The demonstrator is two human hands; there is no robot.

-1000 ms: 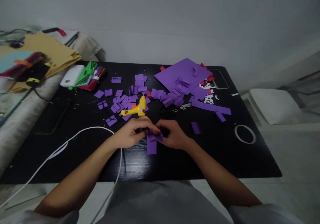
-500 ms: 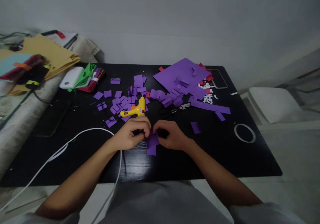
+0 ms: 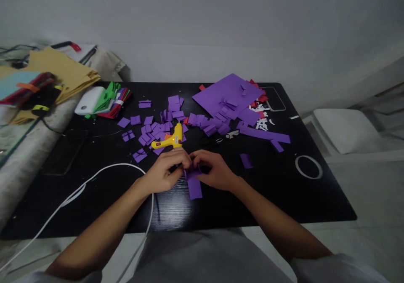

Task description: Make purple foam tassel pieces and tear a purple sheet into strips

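Worn on the person's head, the one camera looks forward and steeply down from above the grey-clothed front (image 3: 208, 257), which fills the bottom middle. The black table (image 3: 268, 203) spans most of the width — near edge low, far edge in the upper third. The left hand (image 3: 167, 171) and right hand (image 3: 212, 170) sit close to centre, at arm's reach — wide framing, with the wall (image 3: 202, 30) across the top.

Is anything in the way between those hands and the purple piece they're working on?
Nothing visible: the left hand and right hand both touch the purple piece. The yellow glue gun lies beyond them, not between.
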